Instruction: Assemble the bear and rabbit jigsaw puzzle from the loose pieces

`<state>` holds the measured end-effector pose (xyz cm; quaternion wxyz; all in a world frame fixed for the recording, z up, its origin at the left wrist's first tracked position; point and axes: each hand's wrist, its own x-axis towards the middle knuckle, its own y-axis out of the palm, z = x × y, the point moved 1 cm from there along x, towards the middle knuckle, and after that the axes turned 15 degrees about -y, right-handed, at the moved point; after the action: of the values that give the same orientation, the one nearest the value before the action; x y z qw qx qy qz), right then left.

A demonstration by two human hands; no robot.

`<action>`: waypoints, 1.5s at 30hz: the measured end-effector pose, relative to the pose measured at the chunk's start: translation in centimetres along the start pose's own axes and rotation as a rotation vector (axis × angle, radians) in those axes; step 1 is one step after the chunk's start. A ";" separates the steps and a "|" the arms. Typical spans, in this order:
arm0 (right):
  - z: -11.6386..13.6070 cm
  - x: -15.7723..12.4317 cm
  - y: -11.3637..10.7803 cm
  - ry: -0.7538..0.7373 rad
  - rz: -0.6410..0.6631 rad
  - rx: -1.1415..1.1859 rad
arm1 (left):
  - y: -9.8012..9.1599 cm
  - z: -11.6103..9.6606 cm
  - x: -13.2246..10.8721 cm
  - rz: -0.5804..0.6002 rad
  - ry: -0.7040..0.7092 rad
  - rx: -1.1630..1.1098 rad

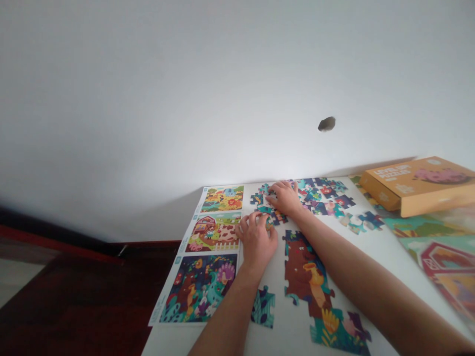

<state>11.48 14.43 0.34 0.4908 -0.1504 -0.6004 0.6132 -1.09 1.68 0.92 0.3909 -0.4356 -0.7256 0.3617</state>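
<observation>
My left hand rests by the right edge of the picture sheet, its fingers bent. A small puzzle piece shows between its thumb and index finger. Farther back, my right hand lies with fingers spread over loose puzzle pieces, touching some; those under the palm are hidden. Below the right wrist is a joined puzzle section with a brown bear and a yellow-orange figure. A separate teal leaf piece lies beside my left forearm.
The sheet carries three printed pictures along the left of the white table. An orange puzzle box stands at the back right, above an assembled farm puzzle. A few loose pieces lie near it. A white wall with a hole borders the table.
</observation>
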 end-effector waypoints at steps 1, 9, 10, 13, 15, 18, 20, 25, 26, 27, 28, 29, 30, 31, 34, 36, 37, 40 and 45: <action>-0.1 0.0 0.0 0.019 -0.015 -0.012 | 0.0 0.0 0.0 -0.002 0.001 0.001; -0.1 0.2 -0.2 0.073 -0.061 -0.049 | -0.1 -0.1 0.0 0.004 -0.005 0.000; -0.1 0.1 -0.2 0.077 -0.068 -0.042 | -0.1 -0.1 0.0 0.005 -0.003 -0.001; 0.0 0.0 -0.4 0.036 -0.087 -0.020 | 0.1 0.0 0.1 0.006 -0.002 0.000; 0.1 -0.1 -0.3 -0.040 -0.073 0.005 | 0.1 0.1 0.1 0.006 0.000 0.001; 0.2 -0.1 0.0 -0.110 -0.014 0.039 | 0.1 0.1 0.1 0.009 -0.002 0.002; 0.2 0.0 0.3 -0.102 0.004 0.034 | 0.0 0.0 0.1 0.014 -0.009 0.003; -0.2 0.1 0.3 -0.047 -0.051 -0.001 | -0.2 -0.1 0.1 0.020 -0.005 -0.001; -0.2 0.1 0.2 -0.034 -0.079 0.000 | -0.2 -0.1 0.1 0.017 -0.002 -0.001; -0.3 0.1 0.1 -0.017 -0.118 -0.001 | -0.1 -0.1 0.1 0.015 -0.001 -0.002; -0.4 0.1 0.0 0.003 -0.163 -0.005 | -0.1 0.0 0.1 0.012 0.000 -0.005; -0.4 0.0 -0.1 0.025 -0.209 -0.014 | 0.0 0.0 0.1 0.011 -0.002 -0.008; -0.5 0.0 -0.2 0.045 -0.247 -0.025 | 0.0 0.0 0.1 0.010 -0.006 -0.013; -0.5 0.0 -0.3 0.062 -0.273 -0.037 | 0.0 0.1 0.1 0.007 -0.010 -0.018; -0.5 -0.1 -0.4 0.096 -0.269 -0.055 | 0.0 0.1 0.2 -0.012 -0.024 -0.027; -0.6 -0.2 -0.3 0.115 -0.240 -0.057 | 0.0 0.1 0.2 -0.025 -0.039 -0.020; -0.7 -0.2 -0.3 0.125 -0.224 -0.058 | 0.0 0.1 0.2 -0.030 -0.050 -0.014; -0.8 -0.2 -0.1 0.149 -0.171 -0.056 | -0.1 0.2 0.2 -0.029 -0.078 0.005; -0.9 -0.4 0.0 0.172 -0.161 -0.057 | 0.0 0.2 0.2 -0.012 -0.084 0.012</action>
<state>12.35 14.67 0.00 0.5837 -0.1679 -0.5834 0.5392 -1.38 1.80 0.90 0.3648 -0.4134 -0.7419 0.3816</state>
